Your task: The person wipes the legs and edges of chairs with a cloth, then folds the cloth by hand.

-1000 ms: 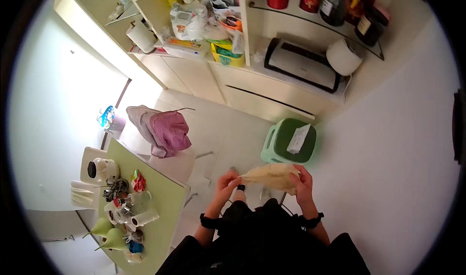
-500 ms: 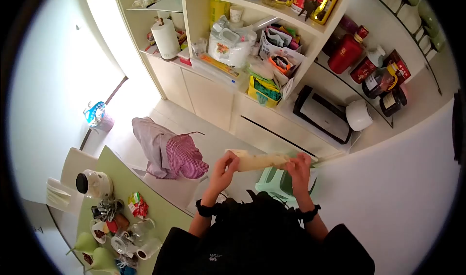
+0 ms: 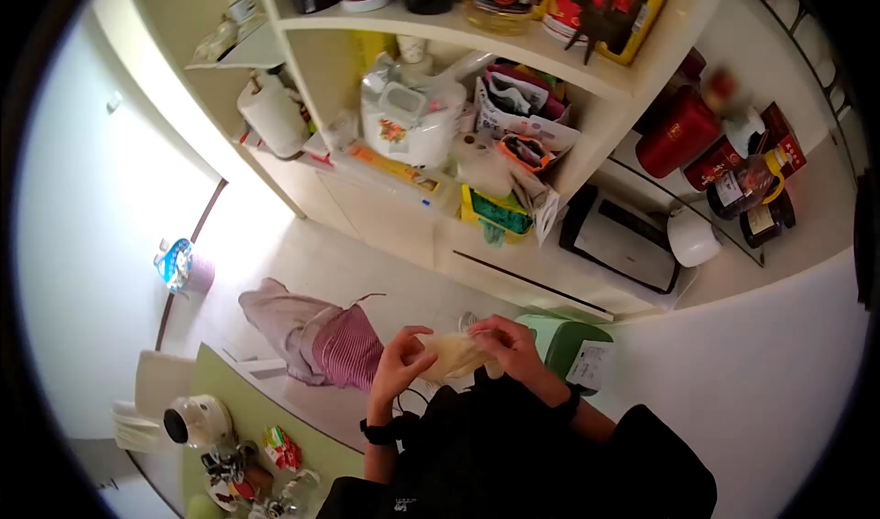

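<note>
My right hand point(image 3: 515, 347) is closed in a pinch on a thin, pale cream, limp film point(image 3: 454, 356), which looks crumpled and partly see-through. The film spreads leftward from the right fingertips, in front of my dark top. Beside its left edge is my left hand point(image 3: 401, 365), its fingers curved and the thumb held apart from them. The left thumb tip lies at or against the film; whether it touches is unclear. Just beyond the right hand stands a green bin point(image 3: 568, 347) with a white label on its lid.
A chair draped with a pink checked cloth point(image 3: 344, 345) stands left of my hands. The green table point(image 3: 225, 382) holds a jar point(image 3: 199, 420) and red packets point(image 3: 282, 447). Ahead are shelves with bottles, bags and a black-and-silver appliance point(image 3: 628, 240).
My hands have come closer together and nearer my body. The film, earlier stretched flat between both hands, is now bunched. My left fingers have spread apart, and the view has shifted.
</note>
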A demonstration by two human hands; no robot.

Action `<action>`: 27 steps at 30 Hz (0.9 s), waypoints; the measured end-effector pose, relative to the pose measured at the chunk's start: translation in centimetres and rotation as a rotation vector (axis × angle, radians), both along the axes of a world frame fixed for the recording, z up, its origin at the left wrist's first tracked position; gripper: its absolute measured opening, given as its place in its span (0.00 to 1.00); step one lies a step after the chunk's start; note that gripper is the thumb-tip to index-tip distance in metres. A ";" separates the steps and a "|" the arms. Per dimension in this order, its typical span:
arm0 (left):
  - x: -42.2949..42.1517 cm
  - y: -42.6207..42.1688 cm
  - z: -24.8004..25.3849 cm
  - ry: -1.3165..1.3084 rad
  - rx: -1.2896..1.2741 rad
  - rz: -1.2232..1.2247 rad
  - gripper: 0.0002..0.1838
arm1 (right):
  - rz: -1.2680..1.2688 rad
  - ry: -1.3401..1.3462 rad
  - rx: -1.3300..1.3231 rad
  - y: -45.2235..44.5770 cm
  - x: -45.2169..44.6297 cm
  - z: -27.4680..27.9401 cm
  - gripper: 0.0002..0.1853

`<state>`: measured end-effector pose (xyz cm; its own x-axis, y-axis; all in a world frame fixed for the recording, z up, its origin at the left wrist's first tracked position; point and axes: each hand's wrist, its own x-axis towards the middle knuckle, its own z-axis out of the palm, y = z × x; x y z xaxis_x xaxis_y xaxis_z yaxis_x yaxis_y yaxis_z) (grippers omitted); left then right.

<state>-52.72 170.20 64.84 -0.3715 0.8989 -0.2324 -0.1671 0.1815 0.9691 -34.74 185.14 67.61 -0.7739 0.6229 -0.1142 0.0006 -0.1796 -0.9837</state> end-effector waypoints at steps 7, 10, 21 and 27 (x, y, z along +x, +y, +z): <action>-2.6 12.1 4.8 0.145 -0.007 -0.561 0.20 | 0.283 0.137 0.184 9.8 -0.7 3.8 0.09; -2.7 17.1 7.9 0.233 -0.018 -0.693 0.11 | 0.296 0.191 0.315 12.6 -0.3 5.0 0.08; -6.4 25.4 11.5 -0.211 0.575 -0.652 0.05 | 0.123 0.085 0.329 16.9 -2.2 7.0 0.18; -12.2 26.2 11.8 -0.333 0.764 -0.678 0.04 | 0.109 -0.048 0.519 16.8 -7.8 4.6 0.17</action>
